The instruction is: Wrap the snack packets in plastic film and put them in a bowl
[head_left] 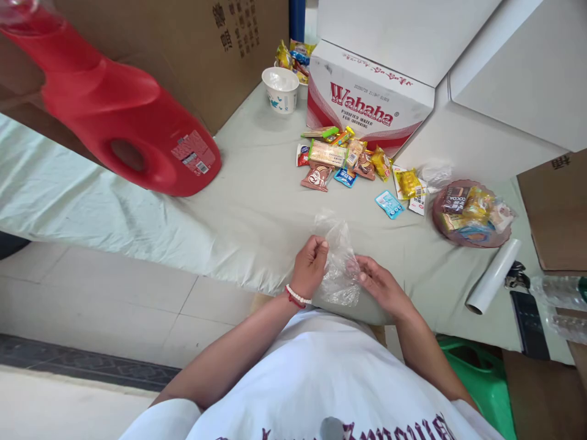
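Observation:
My left hand [312, 266] is closed on a crumpled clear plastic bag [340, 284], its thumb pressed over the curled fingers. The bag hangs over the front part of the cloth-covered table, and nothing shows inside it. At the bag's right edge, my right hand [380, 282] holds the plastic between thumb and fingers; the fingertips show blurred through the film. Beyond both hands lies a pile of wrapped snacks [326, 154], with a light blue packet [389, 205] and a yellow-wrapped snack [409, 183] to its right.
A Wahaha carton [367, 101] stands behind the snacks, beside a paper cup [280, 91]. At right are a pink bowl [440, 229] of snacks, a white roll [494, 278], a phone [529, 324] and clear bottles [562, 292]. A large red jug [156, 128] stands left; a green stool [486, 373] is below.

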Demonstrator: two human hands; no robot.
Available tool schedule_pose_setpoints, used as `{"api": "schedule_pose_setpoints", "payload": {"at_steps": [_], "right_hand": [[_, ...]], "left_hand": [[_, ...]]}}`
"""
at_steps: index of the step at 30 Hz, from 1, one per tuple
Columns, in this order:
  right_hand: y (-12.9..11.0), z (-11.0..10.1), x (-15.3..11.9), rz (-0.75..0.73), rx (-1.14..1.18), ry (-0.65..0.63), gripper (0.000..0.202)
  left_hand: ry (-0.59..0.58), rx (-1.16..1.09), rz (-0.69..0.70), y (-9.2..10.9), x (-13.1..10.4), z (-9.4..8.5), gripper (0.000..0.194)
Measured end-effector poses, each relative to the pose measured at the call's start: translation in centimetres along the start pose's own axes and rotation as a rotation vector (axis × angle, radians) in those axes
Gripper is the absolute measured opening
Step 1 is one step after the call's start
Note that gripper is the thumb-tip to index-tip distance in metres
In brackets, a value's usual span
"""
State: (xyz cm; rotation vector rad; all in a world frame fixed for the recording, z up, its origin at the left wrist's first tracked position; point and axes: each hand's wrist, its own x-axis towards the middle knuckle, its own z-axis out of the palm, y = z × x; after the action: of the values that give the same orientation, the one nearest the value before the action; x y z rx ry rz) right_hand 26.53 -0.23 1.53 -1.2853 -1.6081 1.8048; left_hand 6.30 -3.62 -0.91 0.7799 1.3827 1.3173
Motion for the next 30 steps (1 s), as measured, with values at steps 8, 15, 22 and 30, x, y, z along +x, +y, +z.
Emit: {"api": "schedule_pose_setpoints", "payload": {"at_steps": [8,15,22,30], "right_hand": [[-0.4,2.0,5.9,0.008,0.238,0.304,0.040],[0.4,2.0,5.8,0.111,0.340,0.294,0.043],[0.4,1.9,4.8,0.100,0.249,0.166,0.046],[1.3,0.7,2.7,0.135,0.283,0.216,0.051]], "left_hand": [[-0.104,0.040,-0.015,-0.1,-1.4,-0.6,0.037],[0.297,0.472,0.106,-1.0,-0.9,-3.0,0.020],[-0.038,0.791,0.405,1.1,2.0,-0.8,0.061],[0.166,0.517,0.200,-0.5,5.9,-0.1,0.031]]}}
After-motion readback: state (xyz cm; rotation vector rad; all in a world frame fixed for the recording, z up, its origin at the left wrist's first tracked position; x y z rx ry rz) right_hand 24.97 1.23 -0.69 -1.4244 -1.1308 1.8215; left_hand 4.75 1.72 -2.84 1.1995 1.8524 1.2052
